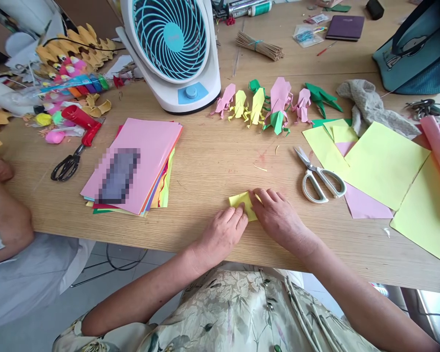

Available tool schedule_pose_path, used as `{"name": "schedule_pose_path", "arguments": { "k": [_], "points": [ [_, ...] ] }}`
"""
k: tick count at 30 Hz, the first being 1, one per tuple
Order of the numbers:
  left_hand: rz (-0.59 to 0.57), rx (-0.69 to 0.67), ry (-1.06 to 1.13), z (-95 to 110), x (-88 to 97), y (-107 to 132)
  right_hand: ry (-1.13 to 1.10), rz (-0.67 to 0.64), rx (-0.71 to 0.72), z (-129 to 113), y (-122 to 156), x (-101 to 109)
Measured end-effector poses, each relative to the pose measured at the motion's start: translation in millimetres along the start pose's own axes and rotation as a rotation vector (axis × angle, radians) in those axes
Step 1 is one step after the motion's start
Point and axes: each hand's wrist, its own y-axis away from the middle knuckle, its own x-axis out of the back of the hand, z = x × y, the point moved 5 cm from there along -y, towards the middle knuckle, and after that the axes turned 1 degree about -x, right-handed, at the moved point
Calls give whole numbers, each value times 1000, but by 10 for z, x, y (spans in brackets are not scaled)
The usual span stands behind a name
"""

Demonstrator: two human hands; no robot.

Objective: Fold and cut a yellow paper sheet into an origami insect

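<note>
A small folded yellow paper [241, 200] lies on the wooden table [212, 156] near its front edge. My left hand [222, 233] presses on the paper's near left corner with curled fingers. My right hand [276, 215] covers the paper's right side, fingers bent down onto it. Both hands pin the paper flat against the table.
A stack of coloured paper [135, 164] lies left, white scissors [319, 178] and loose yellow and pink sheets [381, 164] right. Several folded paper figures [271, 102] stand behind, beside a desk fan [176, 49]. Black-handled scissors [71, 159] and another person's arm [3, 210] are at far left.
</note>
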Motion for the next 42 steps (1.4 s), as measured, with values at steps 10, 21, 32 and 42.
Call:
{"name": "schedule_pose_path", "arguments": {
  "k": [10,21,32,42],
  "points": [
    [38,18,-7,7,-41,47,14,16,-22,-31,73,-32],
    [24,-7,-42,35,-80,111,5,7,-29,-106,61,-35],
    [63,19,1,8,-79,96,-36,24,32,-112,85,-3],
    [79,32,15,11,-119,114,-78,26,28,-78,97,-25]
  ]
}}
